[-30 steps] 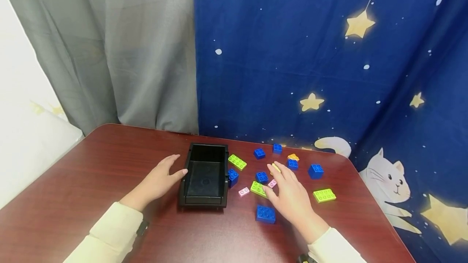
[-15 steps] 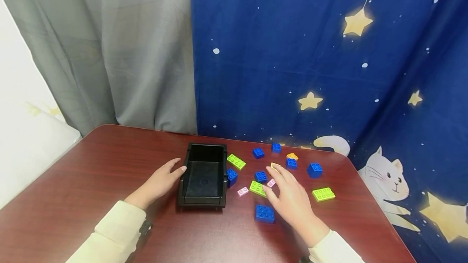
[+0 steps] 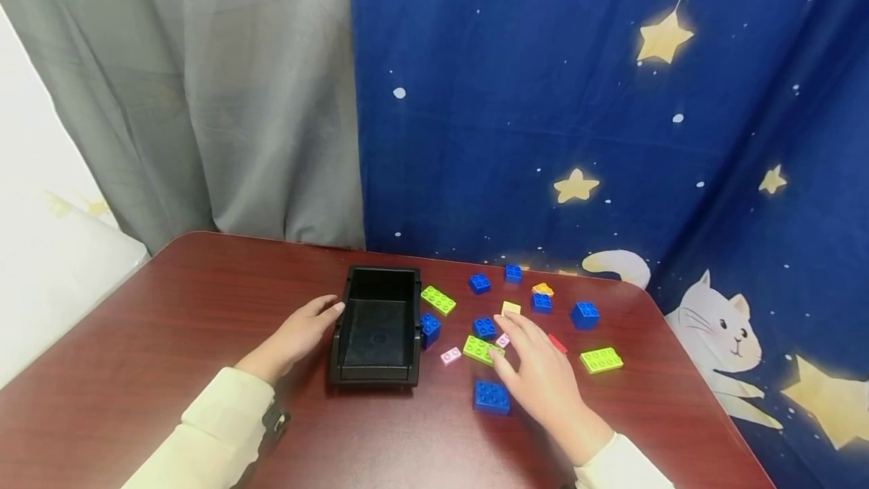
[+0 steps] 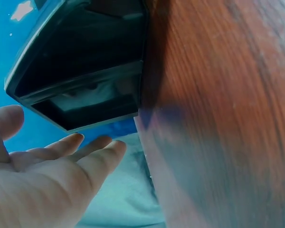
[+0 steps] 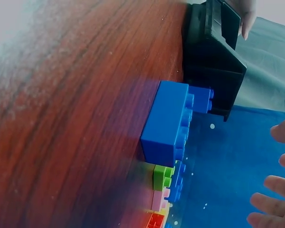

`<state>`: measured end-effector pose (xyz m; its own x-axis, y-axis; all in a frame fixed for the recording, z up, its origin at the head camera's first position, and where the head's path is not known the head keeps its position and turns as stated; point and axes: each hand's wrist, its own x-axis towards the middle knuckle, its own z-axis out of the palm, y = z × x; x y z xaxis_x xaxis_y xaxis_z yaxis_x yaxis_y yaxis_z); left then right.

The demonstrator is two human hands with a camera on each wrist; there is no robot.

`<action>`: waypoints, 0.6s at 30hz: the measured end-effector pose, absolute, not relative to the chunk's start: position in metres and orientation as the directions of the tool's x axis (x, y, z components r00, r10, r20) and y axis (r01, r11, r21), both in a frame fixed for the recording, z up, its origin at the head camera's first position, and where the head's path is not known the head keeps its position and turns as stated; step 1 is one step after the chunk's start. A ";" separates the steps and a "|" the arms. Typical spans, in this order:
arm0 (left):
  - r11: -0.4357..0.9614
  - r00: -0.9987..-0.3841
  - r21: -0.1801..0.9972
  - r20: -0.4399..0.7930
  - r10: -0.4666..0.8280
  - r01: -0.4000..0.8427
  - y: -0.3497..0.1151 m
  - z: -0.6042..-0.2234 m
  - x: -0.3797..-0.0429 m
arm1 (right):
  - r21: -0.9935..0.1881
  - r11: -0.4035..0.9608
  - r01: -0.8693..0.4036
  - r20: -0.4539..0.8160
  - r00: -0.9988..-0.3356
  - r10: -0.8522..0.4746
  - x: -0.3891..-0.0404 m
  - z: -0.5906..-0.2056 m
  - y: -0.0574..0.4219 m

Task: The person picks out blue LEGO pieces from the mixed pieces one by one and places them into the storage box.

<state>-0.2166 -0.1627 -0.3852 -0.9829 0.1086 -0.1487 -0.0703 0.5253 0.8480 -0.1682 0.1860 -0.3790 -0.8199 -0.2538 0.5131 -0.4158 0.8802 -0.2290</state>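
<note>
At the left side of a black open-topped bin [image 3: 376, 332], my left hand [image 3: 299, 334] has its fingers loosely extended. In the left wrist view that hand [image 4: 52, 175] appears just short of the bin's wall [image 4: 90, 47]; contact cannot be told. Over the scattered toy building bricks hovers my right hand [image 3: 543, 368], relaxed and holding nothing. Nearest it are a green brick [image 3: 477, 349], a pale yellow brick [image 3: 511, 309], a pink brick [image 3: 503, 339] and a partly hidden red brick [image 3: 558, 343]. A large blue brick [image 3: 492, 397] lies in front, and shows big in the right wrist view [image 5: 164, 124].
Several more bricks spread right of the bin: a blue brick [image 3: 430, 329] against its side, a green brick [image 3: 438, 299], a pink brick [image 3: 451, 355], and an orange piece [image 3: 542, 289] at the back. Curtains [image 3: 475, 96] hang behind the brown table [image 3: 224, 300].
The right hand has shifted slightly, so the yellow brick shows more and the red brick has come into sight. The left hand has moved only a little beside the bin. The bricks lie still.
</note>
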 end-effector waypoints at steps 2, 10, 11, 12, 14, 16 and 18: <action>0.525 -0.983 0.849 -0.146 0.110 -0.067 -0.162 -0.386 -0.217 | -0.228 0.882 -0.413 0.507 -0.823 -0.255 -0.168 -0.379 0.186; 0.502 -0.984 0.863 -0.134 0.118 -0.057 -0.161 -0.389 -0.218 | -0.245 0.883 -0.400 0.483 -0.840 -0.246 -0.165 -0.381 0.185; 0.500 -0.984 0.864 -0.133 0.119 -0.057 -0.161 -0.389 -0.219 | -0.248 0.884 -0.397 0.479 -0.843 -0.244 -0.165 -0.382 0.184; 0.501 -0.983 0.864 -0.136 0.122 -0.057 -0.161 -0.389 -0.219 | -0.253 0.885 -0.392 0.474 -0.847 -0.240 -0.165 -0.382 0.184; 0.506 -0.982 0.860 -0.143 0.125 -0.061 -0.162 -0.389 -0.220 | -0.260 0.885 -0.385 0.464 -0.854 -0.235 -0.165 -0.383 0.184; 0.512 -0.980 0.856 -0.150 0.128 -0.064 -0.162 -0.389 -0.221 | -0.263 0.886 -0.382 0.459 -0.857 -0.233 -0.165 -0.384 0.184; 0.516 -0.978 0.854 -0.159 0.132 -0.069 -0.162 -0.389 -0.222 | -0.262 0.886 -0.384 0.460 -0.856 -0.235 -0.165 -0.386 0.185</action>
